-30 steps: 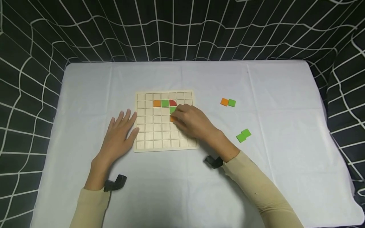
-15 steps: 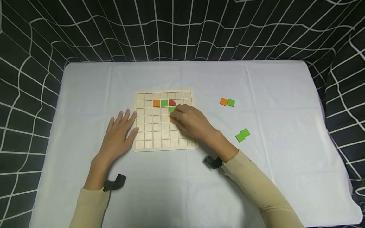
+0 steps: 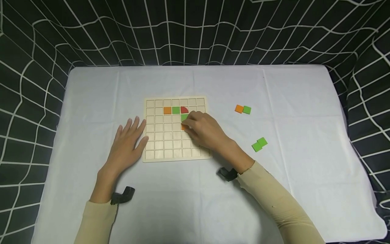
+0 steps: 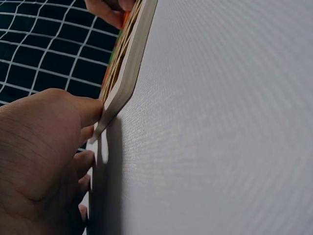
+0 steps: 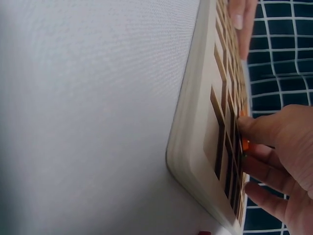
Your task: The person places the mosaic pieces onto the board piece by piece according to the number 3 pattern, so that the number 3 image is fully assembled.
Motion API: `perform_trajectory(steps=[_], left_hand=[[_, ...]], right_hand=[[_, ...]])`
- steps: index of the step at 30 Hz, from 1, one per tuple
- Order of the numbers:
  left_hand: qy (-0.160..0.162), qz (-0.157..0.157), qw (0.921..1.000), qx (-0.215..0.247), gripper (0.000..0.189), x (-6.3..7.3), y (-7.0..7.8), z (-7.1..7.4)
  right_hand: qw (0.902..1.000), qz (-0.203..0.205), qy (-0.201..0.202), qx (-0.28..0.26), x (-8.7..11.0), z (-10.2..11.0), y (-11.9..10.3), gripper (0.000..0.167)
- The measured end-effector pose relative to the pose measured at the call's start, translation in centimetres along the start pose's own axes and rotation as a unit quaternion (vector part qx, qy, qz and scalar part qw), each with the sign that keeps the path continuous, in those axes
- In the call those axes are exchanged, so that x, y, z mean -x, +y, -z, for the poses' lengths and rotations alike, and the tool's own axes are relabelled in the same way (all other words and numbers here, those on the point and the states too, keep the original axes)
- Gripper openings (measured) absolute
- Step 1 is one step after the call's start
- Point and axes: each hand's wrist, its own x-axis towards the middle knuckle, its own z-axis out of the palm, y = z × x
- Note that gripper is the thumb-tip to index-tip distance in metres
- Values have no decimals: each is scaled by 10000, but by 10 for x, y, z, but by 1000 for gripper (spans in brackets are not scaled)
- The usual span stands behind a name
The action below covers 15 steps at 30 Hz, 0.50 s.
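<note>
A pale wooden grid board (image 3: pixel 159 145) lies in the middle of the white table. My left hand (image 3: pixel 125 147) rests flat with fingers spread at its left edge; in the left wrist view the thumb (image 4: pixel 89 110) touches the board's side. Over the board's right half, my right hand (image 3: pixel 208 130) pinches an orange tile (image 5: pixel 245 144) at the grid, mostly hidden by the fingers. Just above that tile sits a green tile (image 3: pixel 184 117). A row beyond holds an orange square (image 3: pixel 167 110), a green square (image 3: pixel 176 110) and a red quarter-round tile (image 3: pixel 184 109).
Right of the board lie an orange tile (image 3: pixel 239 108) and a green tile (image 3: pixel 247 110) side by side. Nearer, two green tiles (image 3: pixel 259 144) overlap at a corner. A black curtain with a white grid (image 3: pixel 195 34) surrounds the table (image 3: pixel 170 210).
</note>
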Motion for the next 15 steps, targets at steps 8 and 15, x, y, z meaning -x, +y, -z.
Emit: perform_trajectory(steps=[8,15], left_hand=[[34,16,10000,-2,63,0,0,-2],[99,14,9999,59,63,0,0,-4]], right_hand=[[9998,-151,70,71,1,-1,-2,14],[9995,-204,20,226,6,3,-3,17]])
